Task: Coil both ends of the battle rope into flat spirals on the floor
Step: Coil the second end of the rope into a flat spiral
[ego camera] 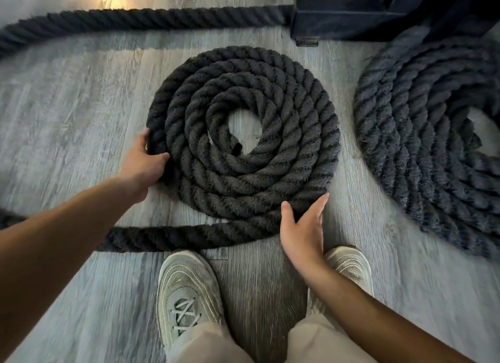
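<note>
Rope (167,237) forms two flat coils on the floor (67,97): one (243,135) centred, one (433,146) right. Left hand (144,163) grips the centre coil's edge; right hand (303,234), fingers (320,204) straight, presses its outermost turn. Two shoes (189,295) below.

My left hand (144,157) grips the outer turn of the thick black twisted-rope spiral (243,132) on the grey wood-plank floor (67,92). My right hand (303,232), fingers straight, touches its near edge. A second, blurred coil (427,135), seemingly finished, lies right.
</note>
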Motion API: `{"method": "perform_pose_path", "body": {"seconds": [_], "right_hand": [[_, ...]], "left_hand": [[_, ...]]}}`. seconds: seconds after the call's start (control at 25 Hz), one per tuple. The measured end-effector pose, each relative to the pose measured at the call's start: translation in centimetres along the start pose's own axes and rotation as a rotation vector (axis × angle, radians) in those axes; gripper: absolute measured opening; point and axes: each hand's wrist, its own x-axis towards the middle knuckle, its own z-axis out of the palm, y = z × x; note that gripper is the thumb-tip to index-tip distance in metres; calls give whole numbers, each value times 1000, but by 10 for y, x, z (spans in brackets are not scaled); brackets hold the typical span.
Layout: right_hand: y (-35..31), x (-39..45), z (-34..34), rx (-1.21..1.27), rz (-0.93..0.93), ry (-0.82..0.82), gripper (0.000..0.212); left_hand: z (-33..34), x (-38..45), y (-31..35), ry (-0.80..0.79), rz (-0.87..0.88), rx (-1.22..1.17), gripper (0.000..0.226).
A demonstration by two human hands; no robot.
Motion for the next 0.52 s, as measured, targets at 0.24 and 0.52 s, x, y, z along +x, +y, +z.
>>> {"method": "perform_pose_path", "body": {"seconds": [0.24, 0.52], "right_hand": [[-7, 26, -14, 54, 69, 13, 87], [-57, 117, -69, 53, 40, 134, 62]], "left_hand": [[4, -15, -5, 4, -89, -90, 77], [50, -62, -40, -63, -327, -356, 78]]}}
